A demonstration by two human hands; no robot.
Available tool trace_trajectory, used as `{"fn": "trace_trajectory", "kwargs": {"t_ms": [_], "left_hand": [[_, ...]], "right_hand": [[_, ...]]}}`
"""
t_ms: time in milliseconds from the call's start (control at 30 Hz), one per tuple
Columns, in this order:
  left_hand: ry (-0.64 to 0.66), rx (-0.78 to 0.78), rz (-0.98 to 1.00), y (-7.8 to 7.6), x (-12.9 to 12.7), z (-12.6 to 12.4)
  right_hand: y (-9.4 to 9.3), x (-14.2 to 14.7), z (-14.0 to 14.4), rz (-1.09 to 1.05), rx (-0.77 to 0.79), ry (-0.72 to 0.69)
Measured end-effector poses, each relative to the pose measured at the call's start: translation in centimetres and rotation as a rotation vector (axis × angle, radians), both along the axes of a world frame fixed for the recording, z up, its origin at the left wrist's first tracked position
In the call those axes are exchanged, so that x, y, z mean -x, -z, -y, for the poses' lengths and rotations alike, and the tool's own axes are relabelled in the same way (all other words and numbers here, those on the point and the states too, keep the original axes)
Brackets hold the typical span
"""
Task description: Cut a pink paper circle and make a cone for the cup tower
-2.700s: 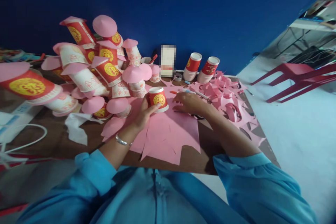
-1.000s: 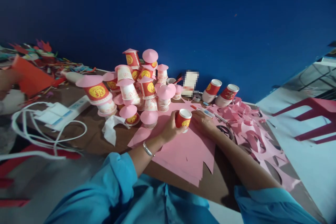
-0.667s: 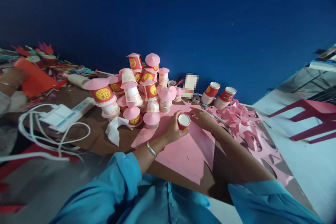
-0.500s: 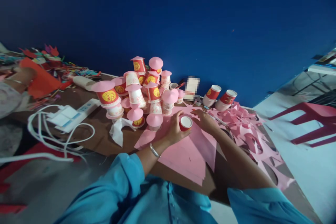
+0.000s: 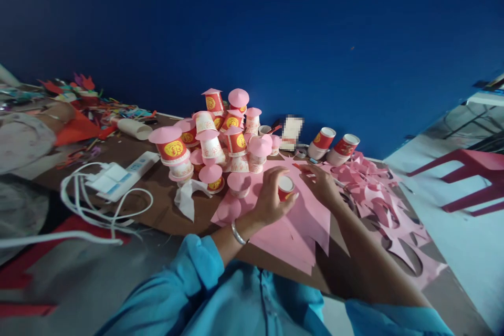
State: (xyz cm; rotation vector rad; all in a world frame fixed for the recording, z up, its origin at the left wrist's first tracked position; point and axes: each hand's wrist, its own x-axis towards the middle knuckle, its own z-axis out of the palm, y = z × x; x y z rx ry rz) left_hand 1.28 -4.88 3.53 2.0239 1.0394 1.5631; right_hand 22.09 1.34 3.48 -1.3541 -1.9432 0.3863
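My left hand (image 5: 272,199) is wrapped round a red and white paper cup (image 5: 285,186), its thumb on the near side. The cup's pale round end faces up. Just to the right, my right hand (image 5: 322,185) has its fingers bent together at a slim red object (image 5: 300,167); its kind is too small to make out. Pink paper sheets (image 5: 291,233) lie under both hands. Left of them stands a cluster of stacked paper cups (image 5: 175,149) with pink cone tops (image 5: 238,97).
Pink paper offcuts (image 5: 388,205) cover the right side. Two cup stacks (image 5: 323,142) stand near the blue wall. On the left are a power strip (image 5: 134,170) with white cables, a cardboard tube (image 5: 135,128) and coloured scraps. A red stool (image 5: 464,168) is at right.
The whole view has shifted slightly, so things appear further right. My left hand still holds the cup and has turned a little round it. My right hand has drawn slightly away to the right.
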Motion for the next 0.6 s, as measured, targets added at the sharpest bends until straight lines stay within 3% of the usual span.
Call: {"fn": "trace_trajectory", "kwargs": {"t_ms": [133,233,333,467,600], "left_hand": [[0.108,-0.035,-0.084,-2.8,1.3,2.5],[0.081,-0.145,-0.278,-3.0,3.7,4.4],[-0.123,-0.272,-0.475,-1.6,6.9,5.5],[-0.444,-0.263,-0.642,0.4,10.7,5.1],[-0.605,-0.294,-0.727,1.6,12.5,3.7]], "right_hand": [[0.4,0.3,0.8,-0.059,0.026,-0.011],[0.7,0.3,1.4,-0.087,0.068,-0.011],[1.0,0.3,1.7,-0.121,0.098,-0.012],[1.9,0.5,1.5,-0.16,0.083,-0.038],[3.0,0.7,1.3,-0.183,0.073,-0.034]]}}
